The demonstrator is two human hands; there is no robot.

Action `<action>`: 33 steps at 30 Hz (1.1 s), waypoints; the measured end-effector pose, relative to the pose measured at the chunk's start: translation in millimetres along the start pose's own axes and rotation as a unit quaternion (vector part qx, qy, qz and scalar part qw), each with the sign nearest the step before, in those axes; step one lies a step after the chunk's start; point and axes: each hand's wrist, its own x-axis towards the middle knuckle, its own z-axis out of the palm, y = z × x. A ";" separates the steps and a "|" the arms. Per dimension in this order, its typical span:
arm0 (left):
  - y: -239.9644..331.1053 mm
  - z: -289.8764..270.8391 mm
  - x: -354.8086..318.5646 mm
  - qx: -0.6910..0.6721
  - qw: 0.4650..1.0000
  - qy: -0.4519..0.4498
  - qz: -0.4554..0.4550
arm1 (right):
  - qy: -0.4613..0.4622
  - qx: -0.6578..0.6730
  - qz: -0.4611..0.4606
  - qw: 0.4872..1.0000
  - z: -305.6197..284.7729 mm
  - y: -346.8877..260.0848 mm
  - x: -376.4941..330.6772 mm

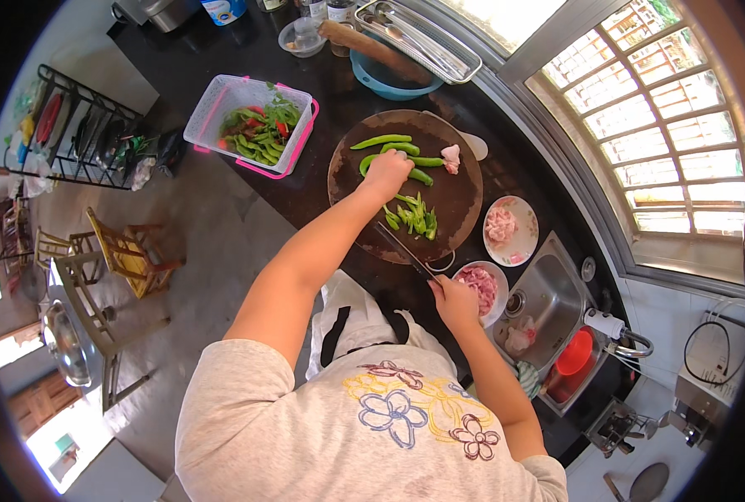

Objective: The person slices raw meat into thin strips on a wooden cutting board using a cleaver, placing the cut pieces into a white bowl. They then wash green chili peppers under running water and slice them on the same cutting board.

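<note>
A round dark wooden cutting board (452, 197) lies on the counter in front of me. My left hand (386, 175) reaches over it, fingers curled down onto the long green peppers and closed on one, partly hidden beneath them. Another whole green pepper (381, 141) lies just beyond. Nearer to me is a heap of sliced green pepper (417, 216). Gripped by its handle in my right hand (454, 303), a knife (401, 245) lies low over the board's near edge, its blade pointing up and left. A pale pink piece of meat (450, 159) sits at the board's right.
Left of the board stands a white and pink basket (297, 138) of green and red peppers. Bowls of sliced meat (499, 224) and minced-looking meat (479, 284) sit right, beside the sink (548, 276) with a red basin (575, 356). A blue basin (381, 81) is behind.
</note>
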 end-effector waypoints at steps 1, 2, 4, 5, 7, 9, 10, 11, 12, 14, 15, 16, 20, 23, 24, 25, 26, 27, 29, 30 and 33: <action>3.0 -3.3 1.5 0.004 1.000 -0.028 -0.008 | 0.000 -0.007 -0.001 1.000 2.6 -0.3 1.0; 5.3 -7.1 2.2 0.009 0.998 -0.056 -0.017 | 0.009 -0.004 -0.003 1.000 5.1 -0.9 1.8; 7.8 -23.3 -7.5 -0.024 0.999 0.003 -0.049 | 0.026 0.002 -0.007 1.000 9.0 -1.4 3.6; 9.5 -34.7 -16.3 -0.041 0.997 0.031 -0.065 | 0.026 0.006 0.000 1.000 9.0 -1.0 3.5; -0.3 -52.2 -39.9 -0.095 0.983 0.103 -0.116 | 0.026 0.018 0.008 0.999 9.1 -2.4 5.4; -4.6 -63.6 -69.0 -0.110 0.969 0.130 -0.179 | 0.023 0.023 0.044 0.999 9.4 -0.4 3.4; -5.2 -66.1 -85.0 -0.108 0.968 0.134 -0.184 | 0.020 0.026 0.058 0.998 9.3 0.0 3.9; -4.9 -62.6 -101.7 -0.109 0.966 0.137 -0.190 | 0.027 0.034 0.072 0.996 9.3 1.1 3.5; -2.6 -57.9 -116.9 -0.110 0.965 0.140 -0.194 | 0.034 0.042 0.087 0.995 9.9 2.6 3.0; 13.8 -47.8 -137.8 -0.109 0.973 0.129 -0.156 | 0.050 0.056 0.102 0.992 11.7 5.9 1.0; 22.1 -42.2 -142.3 -0.111 0.976 0.125 -0.136 | 0.049 0.055 0.100 0.992 12.7 5.9 0.8; 28.7 -36.6 -142.9 -0.113 0.979 0.115 -0.126 | 0.047 0.053 0.097 0.993 11.3 4.6 1.4; 40.8 -32.7 -136.7 -0.071 0.988 0.124 -0.062 | 0.062 0.037 0.079 0.994 1.7 -5.2 0.5; 39.9 -31.7 -135.8 -0.086 0.988 0.128 0.003 | 0.056 0.013 0.062 0.996 -10.6 -14.6 1.0; 38.1 -29.8 -136.5 -0.096 0.988 0.121 0.027 | 0.051 0.003 0.057 0.997 -13.0 -16.7 2.0; 35.0 -25.4 -137.9 -0.087 0.989 0.114 0.036 | 0.049 -0.009 0.049 0.998 -12.8 -17.2 3.2; 31.7 -21.3 -139.5 -0.079 0.990 0.107 0.044 | 0.047 -0.022 0.041 0.998 -11.5 -17.0 4.7; 27.8 -17.5 -140.7 -0.070 0.991 0.100 0.052 | 0.045 -0.034 0.033 0.998 -10.5 -16.9 6.5; 22.1 -16.1 -138.0 -0.058 0.990 0.098 0.079 | 0.039 -0.054 0.026 0.997 -8.7 -15.4 9.4; 20.1 -15.3 -137.1 -0.051 0.990 0.097 0.092 | 0.037 -0.064 0.022 0.997 -9.0 -14.9 10.4; 19.6 -16.5 -138.6 -0.070 0.988 0.112 0.079 | 0.033 -0.081 0.006 0.996 -14.0 -14.1 11.2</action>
